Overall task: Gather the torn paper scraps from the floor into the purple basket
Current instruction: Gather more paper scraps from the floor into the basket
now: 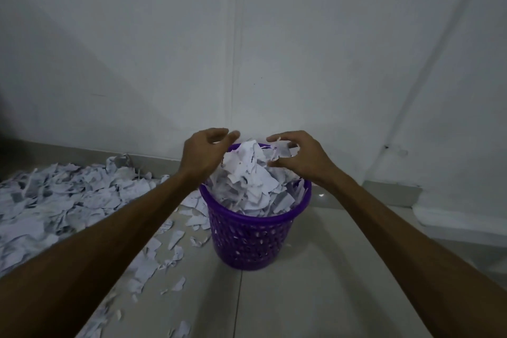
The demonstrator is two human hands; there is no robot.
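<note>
The purple basket (255, 241) stands on the tiled floor near the wall, heaped above its rim with white torn paper scraps (252, 181). Both hands hover over the heap. My left hand (204, 152) is above the basket's left rim, fingers loosely bent, with nothing in it. Over the right side is my right hand (299, 156), its fingers and thumb spread around a scrap at the top of the heap. A large pile of loose scraps (55, 200) covers the floor to the left, and more scraps trail toward the near edge.
White walls meet in a corner just behind the basket. A low white ledge (452, 217) runs along the right wall. Bare grey tiles (315, 296) lie in front of and to the right of the basket.
</note>
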